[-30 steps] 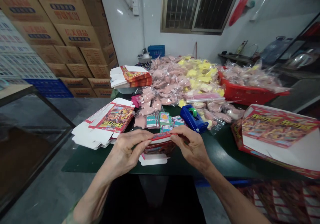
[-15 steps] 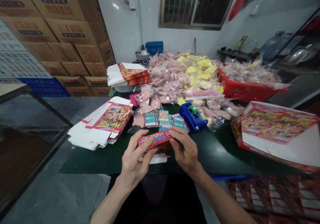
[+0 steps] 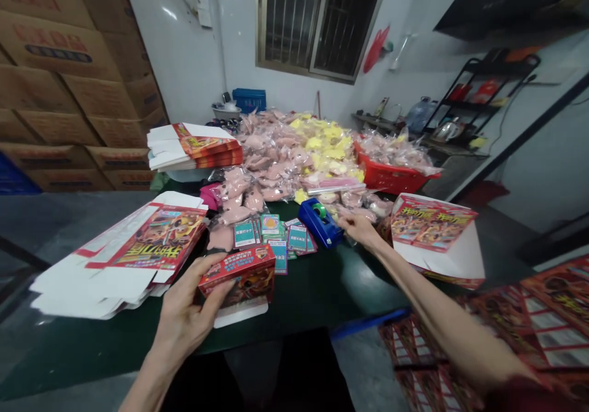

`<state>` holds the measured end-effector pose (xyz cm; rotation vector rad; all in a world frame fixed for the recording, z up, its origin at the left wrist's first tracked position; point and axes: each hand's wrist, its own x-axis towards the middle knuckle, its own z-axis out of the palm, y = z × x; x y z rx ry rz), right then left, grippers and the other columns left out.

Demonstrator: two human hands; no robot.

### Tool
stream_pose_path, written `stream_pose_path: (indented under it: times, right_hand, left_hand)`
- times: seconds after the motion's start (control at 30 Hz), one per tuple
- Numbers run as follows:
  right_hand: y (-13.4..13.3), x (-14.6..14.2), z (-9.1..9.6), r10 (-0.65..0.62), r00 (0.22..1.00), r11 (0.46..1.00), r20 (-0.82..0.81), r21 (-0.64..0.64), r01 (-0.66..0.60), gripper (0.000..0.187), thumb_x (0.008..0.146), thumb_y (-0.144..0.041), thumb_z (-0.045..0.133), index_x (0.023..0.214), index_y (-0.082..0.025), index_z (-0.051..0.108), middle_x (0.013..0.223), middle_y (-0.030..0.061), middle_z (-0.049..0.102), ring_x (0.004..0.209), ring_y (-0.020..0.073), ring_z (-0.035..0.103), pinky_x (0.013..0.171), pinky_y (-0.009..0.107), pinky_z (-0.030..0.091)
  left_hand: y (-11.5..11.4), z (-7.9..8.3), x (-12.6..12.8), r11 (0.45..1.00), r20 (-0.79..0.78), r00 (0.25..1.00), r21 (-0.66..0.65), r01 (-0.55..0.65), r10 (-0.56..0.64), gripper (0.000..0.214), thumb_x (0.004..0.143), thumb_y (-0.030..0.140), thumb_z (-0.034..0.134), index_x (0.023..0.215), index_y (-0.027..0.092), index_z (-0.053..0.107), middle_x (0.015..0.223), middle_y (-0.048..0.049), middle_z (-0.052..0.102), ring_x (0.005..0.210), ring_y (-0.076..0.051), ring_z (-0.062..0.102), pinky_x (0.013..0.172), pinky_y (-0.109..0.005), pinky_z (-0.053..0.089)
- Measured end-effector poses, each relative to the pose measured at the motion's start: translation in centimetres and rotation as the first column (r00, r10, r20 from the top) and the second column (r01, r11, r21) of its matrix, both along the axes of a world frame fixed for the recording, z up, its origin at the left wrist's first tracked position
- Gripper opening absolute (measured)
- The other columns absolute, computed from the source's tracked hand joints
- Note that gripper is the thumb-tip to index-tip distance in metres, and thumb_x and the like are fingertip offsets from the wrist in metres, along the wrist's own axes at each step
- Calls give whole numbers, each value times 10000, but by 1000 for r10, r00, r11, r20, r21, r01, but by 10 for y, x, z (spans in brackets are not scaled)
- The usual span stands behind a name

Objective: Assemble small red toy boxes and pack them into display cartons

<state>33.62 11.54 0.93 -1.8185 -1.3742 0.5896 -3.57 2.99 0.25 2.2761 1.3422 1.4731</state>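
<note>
My left hand (image 3: 184,317) grips a small red printed cardboard box (image 3: 237,275) by its near side, above the dark green table top (image 3: 322,295). A white flap of the box (image 3: 239,312) hangs below it. My right hand (image 3: 361,228) is stretched out with its fingers apart, holding nothing. Its fingertips are at clear bags of pink items (image 3: 354,200), just to the right of a blue tape dispenser (image 3: 319,223) with a green roll. Several teal printed cards (image 3: 271,235) lie left of the dispenser.
Flat red-and-white box blanks (image 3: 138,255) lie at the table's left, with another stack (image 3: 196,145) behind them. Heaped bags of pink and yellow items (image 3: 294,148) fill the back. A red basket (image 3: 391,177) and a large open box (image 3: 435,234) stand right. Printed sheets (image 3: 506,332) lie lower right.
My right hand has let go of the box and moved forward and right towards the bags. My left hand alone holds the box, now lower and further left. The view has turned.
</note>
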Motion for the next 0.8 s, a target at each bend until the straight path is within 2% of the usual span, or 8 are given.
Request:
stream_pose_path:
  times: [0.07, 0.17, 0.3, 0.43, 0.6, 0.7, 0.8]
  right_hand:
    - [12, 6, 2, 35, 998, 984, -50, -175, -43, 238, 796, -297, 621, 625, -136, 583, 540, -41, 523, 484, 77, 473, 484, 206, 397]
    - [19, 6, 4, 8, 991, 930, -132, -364, -56, 199, 868, -302, 564, 789, -121, 587, 669, -36, 570, 518, 57, 508, 498, 196, 445]
    - [25, 2, 5, -135, 958, 886, -251, -464, 3, 210, 889, -301, 535, 1000, -127, 577, 906, 28, 610, 719, 109, 595, 624, 267, 521]
    - [22, -2, 0, -246, 888, 914, -390, -398, 79, 287, 888, -311, 531, 1125, -150, 540, 1090, 69, 579, 899, 168, 596, 754, 357, 524]
    - [-7, -9, -27, -227, 818, 971, -529, -184, 151, 278, 891, -306, 525, 1123, -153, 542, 1105, 71, 575, 917, 170, 592, 770, 360, 520]
    - [-18, -13, -47, -228, 812, 974, -537, -121, 193, 279, 889, -306, 530, 1115, -143, 543, 1081, 67, 583, 901, 167, 597, 757, 356, 523]
    - [-18, -16, -60, -256, 835, 966, -487, -101, 238, 286, 884, -313, 537, 1115, -144, 547, 1084, 67, 584, 901, 170, 597, 758, 358, 521]
  left_hand:
    - [1, 0, 1, 999, 9, 1000, 44, 6, -6, 311, 819, 272, 582, 1114, 187, 532, 990, -46, 637, 828, -154, 643, 774, -234, 509]
    - [1, -3, 2, 996, 8, 1000, 89, 18, -19, 296, 817, 268, 588, 1097, 183, 537, 997, -52, 640, 850, -162, 644, 780, -234, 510]
    - [-1, -5, 2, 993, 17, 998, 100, 55, -57, 303, 810, 242, 602, 1100, 179, 544, 986, -49, 638, 839, -145, 637, 763, -201, 501]
    - [0, -5, 4, 989, 51, 995, 118, 85, -92, 295, 807, 211, 607, 1095, 181, 550, 980, -42, 633, 837, -130, 629, 759, -179, 490]
    - [1, -5, 5, 988, 84, 989, 99, 117, -125, 310, 804, 187, 608, 1108, 194, 548, 992, -37, 631, 862, -128, 625, 769, -178, 488]
    - [0, -5, 4, 990, 103, 988, 92, 106, -116, 304, 807, 197, 603, 1106, 204, 553, 989, -31, 635, 849, -127, 626, 764, -183, 493]
    - [0, -7, 4, 994, 99, 993, 88, 62, -70, 301, 803, 230, 610, 1099, 216, 562, 985, -23, 641, 840, -134, 632, 765, -198, 499]
